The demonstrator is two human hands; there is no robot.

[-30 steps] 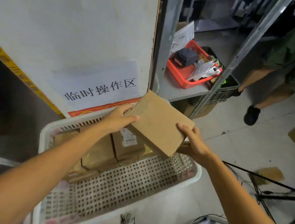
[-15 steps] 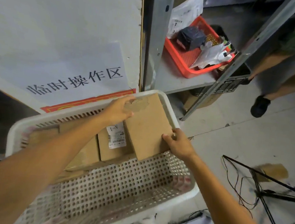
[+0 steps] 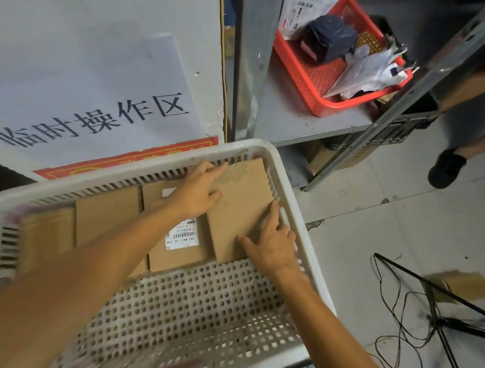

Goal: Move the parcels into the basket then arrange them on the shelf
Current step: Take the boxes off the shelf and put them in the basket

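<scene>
Parcel between left hand, right hand

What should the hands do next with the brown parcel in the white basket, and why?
Probably lift both hands away: the flat brown cardboard parcel lies in the far right corner of the white perforated plastic basket, beside the labelled cardboard box, with left hand and right hand touching it.
</scene>
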